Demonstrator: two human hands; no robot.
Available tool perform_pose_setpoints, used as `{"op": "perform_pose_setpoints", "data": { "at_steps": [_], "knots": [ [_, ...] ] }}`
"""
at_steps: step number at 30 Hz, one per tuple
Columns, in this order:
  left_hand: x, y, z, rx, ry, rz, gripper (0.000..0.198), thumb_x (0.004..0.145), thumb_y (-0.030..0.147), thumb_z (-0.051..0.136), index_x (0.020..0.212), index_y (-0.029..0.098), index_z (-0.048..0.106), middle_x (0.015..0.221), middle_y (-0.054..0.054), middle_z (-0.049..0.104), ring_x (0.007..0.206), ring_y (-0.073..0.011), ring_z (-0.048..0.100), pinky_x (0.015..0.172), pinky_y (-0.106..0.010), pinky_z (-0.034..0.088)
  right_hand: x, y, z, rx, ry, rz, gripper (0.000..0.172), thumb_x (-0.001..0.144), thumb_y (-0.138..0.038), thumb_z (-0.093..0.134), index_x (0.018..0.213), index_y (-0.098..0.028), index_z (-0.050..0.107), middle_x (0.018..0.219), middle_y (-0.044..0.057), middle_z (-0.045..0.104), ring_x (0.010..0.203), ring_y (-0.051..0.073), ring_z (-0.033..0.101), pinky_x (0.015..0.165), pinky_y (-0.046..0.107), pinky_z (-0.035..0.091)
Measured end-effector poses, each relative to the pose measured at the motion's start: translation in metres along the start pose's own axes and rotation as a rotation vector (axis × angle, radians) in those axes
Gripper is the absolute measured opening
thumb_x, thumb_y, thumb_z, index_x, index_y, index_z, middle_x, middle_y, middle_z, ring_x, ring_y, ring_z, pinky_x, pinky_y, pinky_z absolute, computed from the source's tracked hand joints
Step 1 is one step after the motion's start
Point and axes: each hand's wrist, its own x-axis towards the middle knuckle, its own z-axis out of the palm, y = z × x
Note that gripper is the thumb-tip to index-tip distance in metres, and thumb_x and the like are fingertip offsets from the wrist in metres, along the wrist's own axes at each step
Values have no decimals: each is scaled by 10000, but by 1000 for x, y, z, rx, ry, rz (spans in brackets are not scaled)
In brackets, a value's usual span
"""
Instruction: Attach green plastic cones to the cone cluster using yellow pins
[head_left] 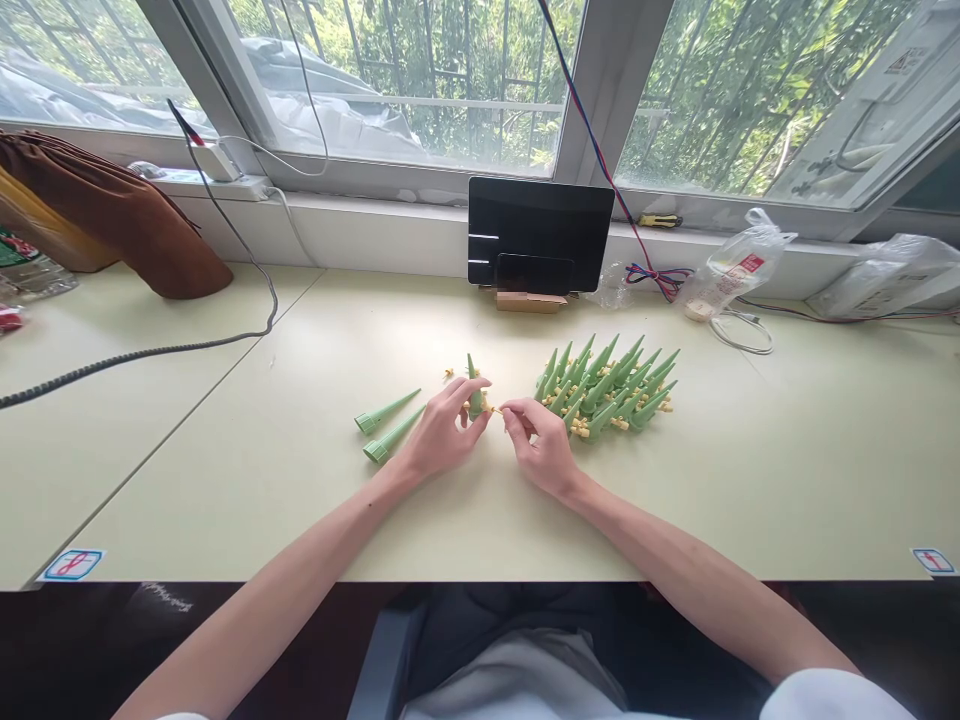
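Observation:
My left hand (442, 430) is closed round a green cone-shaped spike (474, 388) that stands point up at the middle of the table. My right hand (538, 445) pinches a small yellow piece (496, 409) against the spike's side. Just right of my hands lies a pile of several green spikes with yellow fittings (607, 390). Two bare green spikes (386, 425) lie flat to the left of my left hand. A tiny yellow piece (449, 372) rests on the table behind my left hand.
A dark tablet (538, 232) leans on a stand at the windowsill. A brown bag (120, 215) sits far left, with a thick grey cable (150, 352) crossing the pale green table (750, 480). Plastic bags (731, 270) and wires lie at the back right.

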Motion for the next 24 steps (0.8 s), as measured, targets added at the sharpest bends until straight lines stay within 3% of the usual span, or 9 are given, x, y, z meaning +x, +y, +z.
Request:
{"op": "perform_pose_setpoints", "data": {
  "at_steps": [7,16,24],
  "knots": [
    [1,5,-2,-18,-3,-45,432,898,208,562,1322,251,492,951,-35,621,769,-132,579,609,-236,494,0,-2,-1,-28,26,9,183,960,-318,501,1002,-184,618,860,46,649,598,120,546,555,264,458],
    [1,9,-3,-126,-5,-71,792,857,179,595,1527,286,185,879,-9,634,712,-116,565,589,-218,484,1,-3,-2,-48,14,13,156,947,-311,518,1015,-193,595,856,27,622,507,88,457,521,255,425],
    [-1,3,1,-3,-5,-90,588,855,244,617,1401,233,398,854,-8,626,700,-126,575,606,-241,492,1,-3,-2,-58,-6,11,136,960,-286,510,999,-196,604,910,35,626,525,89,454,558,261,435]
  ]
}}
